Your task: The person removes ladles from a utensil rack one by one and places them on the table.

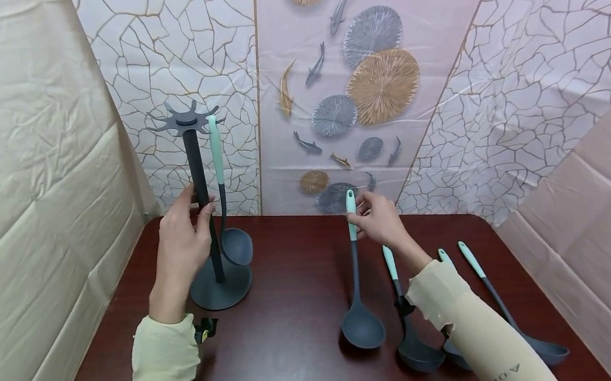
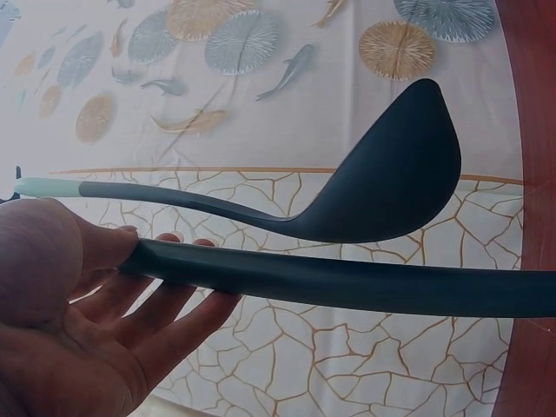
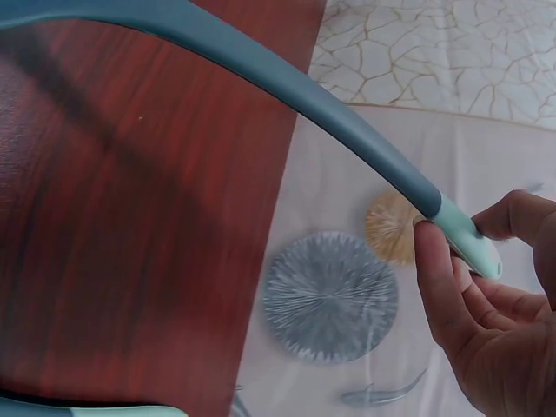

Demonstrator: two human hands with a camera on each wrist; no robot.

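Note:
My left hand (image 1: pixel 183 236) grips the post of a black utensil stand (image 1: pixel 198 171), thumb on one side and fingers on the other. From the stand's spoked top hangs a dark ladle (image 1: pixel 237 246) with a mint handle, its bowl beside the post; the left wrist view shows this ladle (image 2: pixel 395 182) just apart from the post (image 2: pixel 347 282). To the right, my right hand (image 1: pixel 381 219) pinches the mint handle of another dark ladle (image 1: pixel 363 328) near its top end. That ladle's bowl points down toward the table. In the right wrist view its curved shaft (image 3: pixel 347 139) runs from my fingers.
On the right of the dark red table (image 1: pixel 292 318) lie several more mint-handled utensils, among them one (image 1: pixel 420 353) with a broad dark head and one at the far right (image 1: pixel 547 351). My right forearm partly covers them. Patterned cloth (image 1: pixel 307 152) hangs behind the table.

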